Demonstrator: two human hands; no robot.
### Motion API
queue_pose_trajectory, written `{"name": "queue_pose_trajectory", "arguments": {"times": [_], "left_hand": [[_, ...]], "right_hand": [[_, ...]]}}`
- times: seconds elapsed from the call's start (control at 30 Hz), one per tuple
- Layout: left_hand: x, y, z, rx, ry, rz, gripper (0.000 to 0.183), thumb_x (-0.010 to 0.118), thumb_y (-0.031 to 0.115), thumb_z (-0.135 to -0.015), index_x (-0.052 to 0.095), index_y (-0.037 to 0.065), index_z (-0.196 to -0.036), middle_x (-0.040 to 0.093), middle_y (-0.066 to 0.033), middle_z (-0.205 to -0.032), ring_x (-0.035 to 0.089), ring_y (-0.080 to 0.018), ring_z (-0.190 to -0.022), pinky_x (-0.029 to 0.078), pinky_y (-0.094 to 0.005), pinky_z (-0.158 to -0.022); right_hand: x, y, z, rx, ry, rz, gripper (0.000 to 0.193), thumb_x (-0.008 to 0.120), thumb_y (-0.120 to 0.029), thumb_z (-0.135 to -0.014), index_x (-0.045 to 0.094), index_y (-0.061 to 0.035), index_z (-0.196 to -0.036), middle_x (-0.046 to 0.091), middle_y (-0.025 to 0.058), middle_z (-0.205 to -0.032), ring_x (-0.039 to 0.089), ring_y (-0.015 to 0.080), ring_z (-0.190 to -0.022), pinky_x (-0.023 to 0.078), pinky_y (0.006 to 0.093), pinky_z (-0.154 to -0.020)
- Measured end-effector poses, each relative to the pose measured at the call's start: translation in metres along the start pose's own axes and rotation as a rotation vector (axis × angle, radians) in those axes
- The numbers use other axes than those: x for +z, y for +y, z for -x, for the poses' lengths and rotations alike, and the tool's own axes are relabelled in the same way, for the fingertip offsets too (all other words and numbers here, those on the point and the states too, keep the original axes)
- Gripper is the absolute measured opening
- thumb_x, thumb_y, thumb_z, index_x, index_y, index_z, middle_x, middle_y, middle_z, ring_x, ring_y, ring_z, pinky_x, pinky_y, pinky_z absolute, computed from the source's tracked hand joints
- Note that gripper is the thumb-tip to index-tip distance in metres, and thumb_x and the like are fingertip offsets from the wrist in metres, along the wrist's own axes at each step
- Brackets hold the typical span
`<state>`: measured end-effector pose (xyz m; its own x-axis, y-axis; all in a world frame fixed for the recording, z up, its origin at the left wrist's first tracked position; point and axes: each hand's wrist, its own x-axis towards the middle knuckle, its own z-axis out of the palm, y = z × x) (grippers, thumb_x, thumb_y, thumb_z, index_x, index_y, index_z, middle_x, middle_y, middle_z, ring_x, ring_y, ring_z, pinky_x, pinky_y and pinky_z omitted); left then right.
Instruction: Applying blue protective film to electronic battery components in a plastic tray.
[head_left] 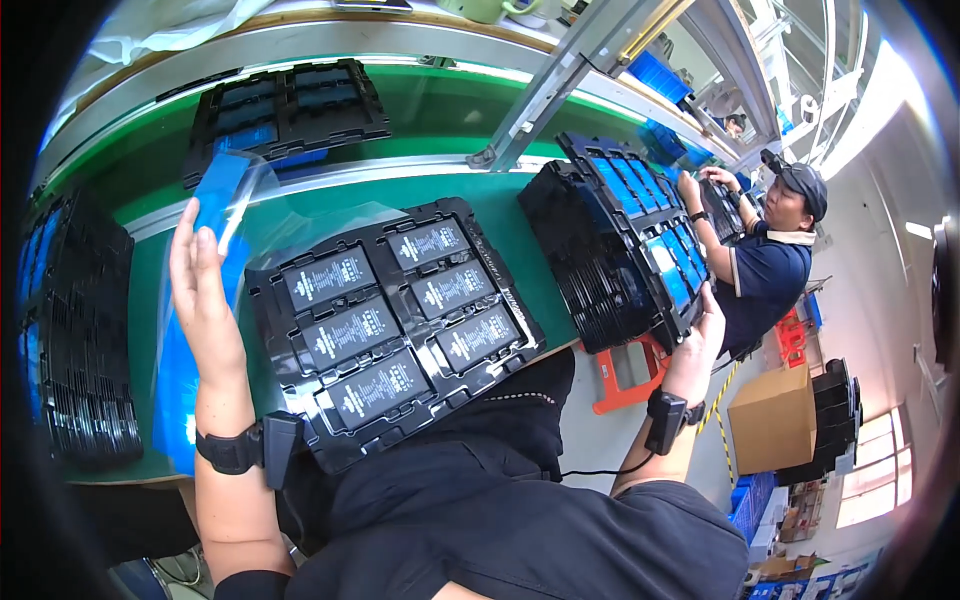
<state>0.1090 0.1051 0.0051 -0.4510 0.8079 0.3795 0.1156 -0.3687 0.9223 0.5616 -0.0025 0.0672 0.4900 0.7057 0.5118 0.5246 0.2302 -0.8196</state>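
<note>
In front of me a black plastic tray [385, 285] lies on the green bench, tilted toward my lap. Several flat dark battery packs [368, 385] with white print sit in its pockets. My left hand [205, 290] is raised at its left side, fingers stretched out against a clear plastic sheet [320, 225] and a blue film [215, 200]. Whether the fingers pinch the sheet's edge is hard to see. To the right, my right hand [700, 340] grips the near corner of the top tray [640, 215] on a stack; blue-covered pieces fill that tray.
A tall stack of black trays [85, 350] stands at the left. Behind a metal rail, another tray [290, 110] rests on a green surface. A metal post [560, 85] rises there. At right are a co-worker [775, 255], an orange stool [630, 375] and a cardboard box [772, 418].
</note>
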Motion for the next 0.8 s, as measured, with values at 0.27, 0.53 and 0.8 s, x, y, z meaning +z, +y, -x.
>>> {"name": "queue_pose_trajectory", "arguments": {"times": [0.27, 0.53, 0.8], "left_hand": [[0.003, 0.004, 0.001, -0.034, -0.016, 0.139, 0.045, 0.049, 0.029, -0.097, 0.044, 0.004, -0.134, 0.046, -0.0126, -0.133, 0.043, -0.0193, -0.123, 0.033, -0.0313, -0.103], [-0.001, 0.006, 0.000, -0.056, -0.012, 0.143, 0.046, 0.050, 0.030, -0.097, 0.045, 0.004, -0.134, 0.047, -0.0127, -0.132, 0.044, -0.0186, -0.122, 0.034, -0.0311, -0.101], [0.002, 0.005, 0.001, -0.040, -0.008, 0.111, 0.046, 0.050, 0.031, -0.097, 0.045, 0.004, -0.133, 0.050, -0.0121, -0.127, 0.048, -0.0165, -0.116, 0.037, -0.0306, -0.099]], "right_hand": [[-0.015, 0.066, -0.061, 0.646, 0.339, -0.628, 0.010, 0.056, -0.008, -0.089, 0.058, -0.0006, -0.096, 0.065, 0.0057, -0.081, 0.061, 0.0163, -0.060, 0.050, 0.0245, -0.060], [-0.014, 0.044, -0.055, 0.134, 0.602, 0.071, 0.037, 0.063, -0.012, -0.084, 0.053, 0.0082, -0.114, 0.058, 0.0124, -0.090, 0.056, 0.0199, -0.077, 0.044, 0.0316, -0.066], [0.057, -0.028, -0.026, -0.450, 0.191, 0.393, 0.047, 0.061, -0.009, -0.085, 0.046, 0.0054, -0.127, 0.046, 0.0189, -0.131, 0.046, 0.0332, -0.120, 0.039, 0.0425, -0.096]]}}
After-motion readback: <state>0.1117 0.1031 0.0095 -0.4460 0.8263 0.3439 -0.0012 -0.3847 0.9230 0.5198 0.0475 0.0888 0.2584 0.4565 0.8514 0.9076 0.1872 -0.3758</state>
